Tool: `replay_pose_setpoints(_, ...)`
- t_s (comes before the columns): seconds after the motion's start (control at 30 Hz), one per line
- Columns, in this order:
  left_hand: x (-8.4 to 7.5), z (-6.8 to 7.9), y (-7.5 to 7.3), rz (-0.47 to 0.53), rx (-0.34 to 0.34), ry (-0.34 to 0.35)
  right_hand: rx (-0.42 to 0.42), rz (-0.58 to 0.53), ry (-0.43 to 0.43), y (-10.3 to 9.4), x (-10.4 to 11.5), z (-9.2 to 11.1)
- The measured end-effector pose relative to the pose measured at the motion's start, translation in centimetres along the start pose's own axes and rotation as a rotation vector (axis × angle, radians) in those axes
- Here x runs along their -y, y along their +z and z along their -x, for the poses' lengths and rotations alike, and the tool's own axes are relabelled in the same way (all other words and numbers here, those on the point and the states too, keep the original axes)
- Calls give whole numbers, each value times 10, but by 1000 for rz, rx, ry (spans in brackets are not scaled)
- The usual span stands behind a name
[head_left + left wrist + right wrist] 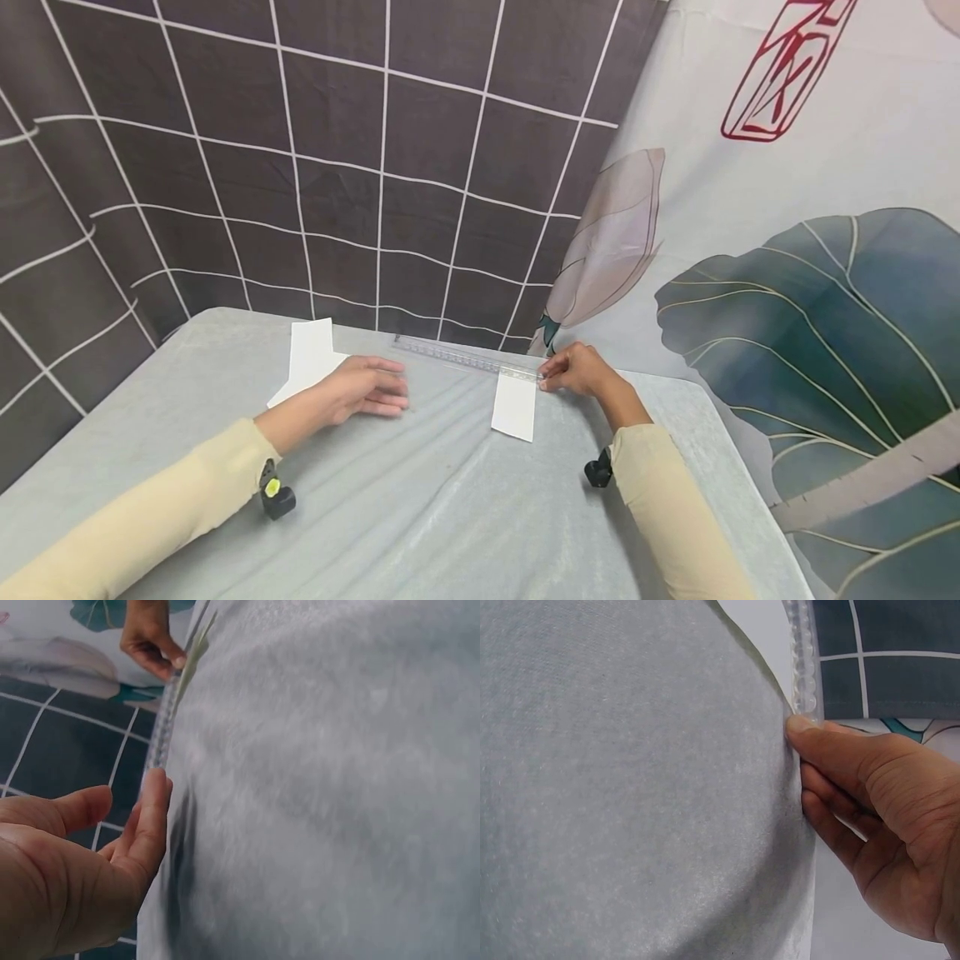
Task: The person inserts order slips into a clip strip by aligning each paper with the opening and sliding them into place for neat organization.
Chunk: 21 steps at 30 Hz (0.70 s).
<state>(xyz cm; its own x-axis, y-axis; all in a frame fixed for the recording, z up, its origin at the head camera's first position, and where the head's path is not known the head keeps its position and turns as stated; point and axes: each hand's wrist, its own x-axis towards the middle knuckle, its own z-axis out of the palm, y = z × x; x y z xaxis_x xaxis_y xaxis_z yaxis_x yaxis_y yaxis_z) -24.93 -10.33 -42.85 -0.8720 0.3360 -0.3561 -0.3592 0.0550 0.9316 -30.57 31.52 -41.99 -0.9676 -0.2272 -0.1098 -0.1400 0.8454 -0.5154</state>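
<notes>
A clear plastic binding strip with a row of small loops, ruler-like in the head view (457,358), lies along the table's far edge. My right hand (581,371) pinches its right end between thumb and fingers; the right wrist view shows the thumb (804,724) at that end. Beside it a small white paper piece (514,406) lies with its top edge at the strip. My left hand (362,390) hovers near the strip's left part with fingers extended and nothing in its grasp. Behind that hand is a larger white paper piece (311,350), partly hidden by it.
A grey cloth (420,517) with soft wrinkles covers the table. Directly behind rises a dark curtain (337,200) with a white grid; to the right hangs a white curtain (697,175) printed with leaves. Each wrist wears a small black camera.
</notes>
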Motion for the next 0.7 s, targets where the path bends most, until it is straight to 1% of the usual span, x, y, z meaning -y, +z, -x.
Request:
replay_pose_setpoints(0.2, -3, 6, -15, -15, -42, 1, 8, 5, 8, 0, 0, -1)
replay_pose_setpoints(0.37, -3, 10, -25, -20, -61, 6, 13, 15, 22, -1, 0, 0)
replay_pose_setpoints(0.6, -7, 17, -38, 35, -97, 13, 16, 8, 21, 0, 1, 0)
replay_pose_setpoints(0.7, -9, 19, -42, 55, -99, 25, 15, 11, 13, 0, 1, 0)
